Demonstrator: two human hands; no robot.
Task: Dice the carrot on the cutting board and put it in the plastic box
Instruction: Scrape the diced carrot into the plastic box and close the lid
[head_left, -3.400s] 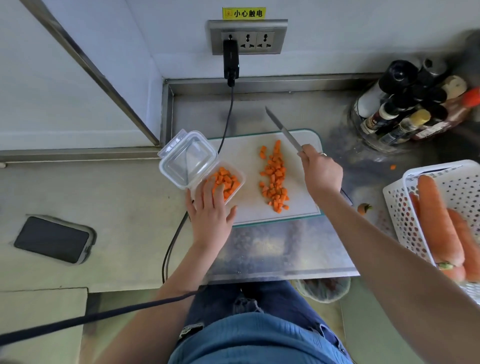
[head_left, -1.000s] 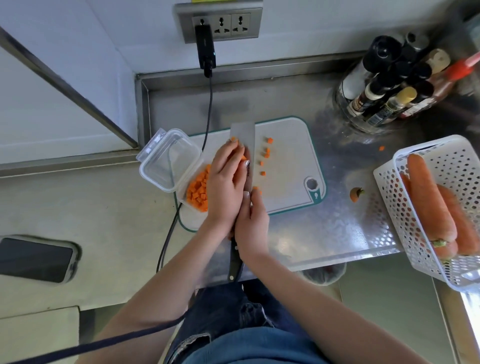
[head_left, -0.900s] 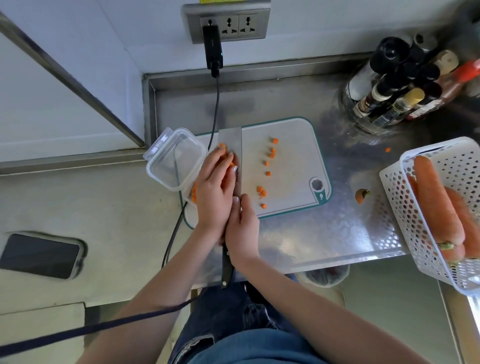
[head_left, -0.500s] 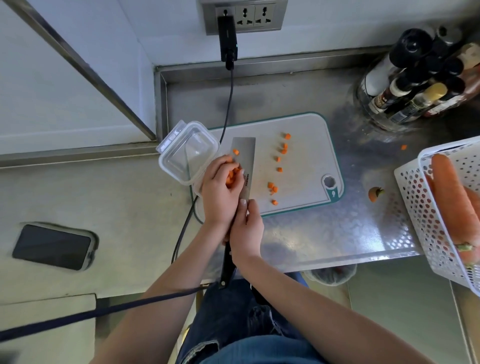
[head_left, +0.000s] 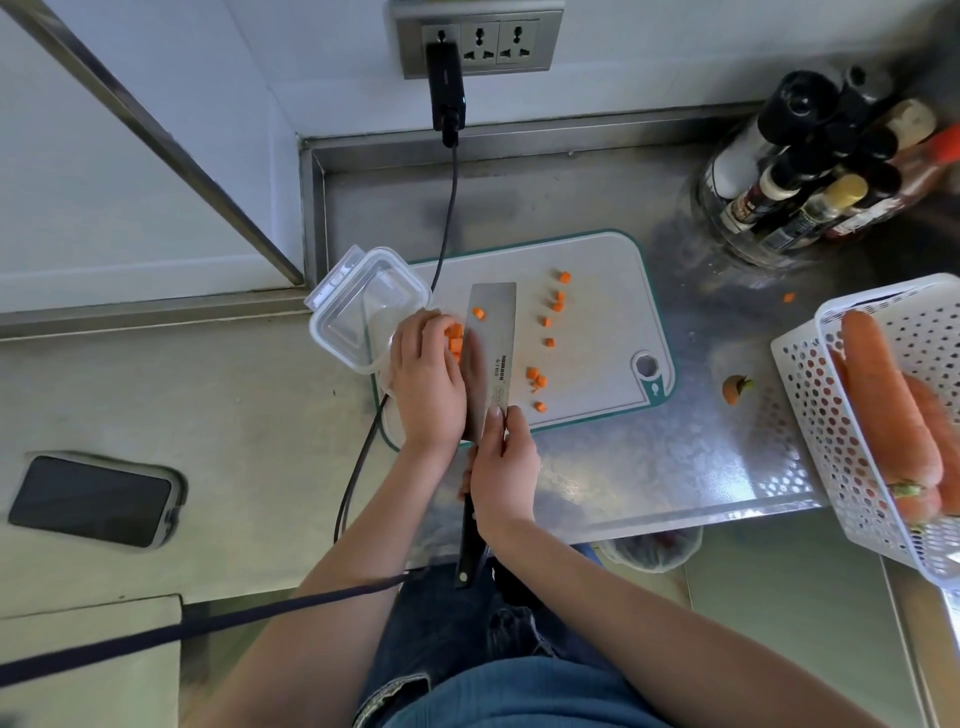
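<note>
- Right hand (head_left: 503, 475) wraps the black handle of a wide steel cleaver (head_left: 491, 343), forefinger stretched along the blade's spine; the hand hides most of the handle, only its butt end shows below the wrist.
- Cleaver blade lies roughly flat over the left part of the white cutting board with teal rim (head_left: 597, 332); one orange cube sits on the blade near its far end.
- Left hand (head_left: 427, 382) is cupped against the blade's left side, fingers curled over a small heap of diced carrot pieces (head_left: 455, 335); whether the fingers actually pinch the dice or only press them, cannot tell.
- Clear plastic box with hinged lid (head_left: 363, 312) sits at the board's left edge; lid open, body mostly hidden under the left hand, contents not visible.
- Loose carrot cubes (head_left: 536, 378) scattered on the board right of the blade, a few more toward the far edge.
- Carrot top stub (head_left: 733, 389) on the steel counter (head_left: 675, 457), just right of the board.
- White perforated basket (head_left: 831, 415) with whole carrots, cut off at the right frame edge.
- Cluster of condiment bottles (head_left: 810, 182), far right, partly cropped.
- Dark phone (head_left: 93, 499) on the left; black cable (head_left: 447, 208) runs from the wall socket down past the box.
</note>
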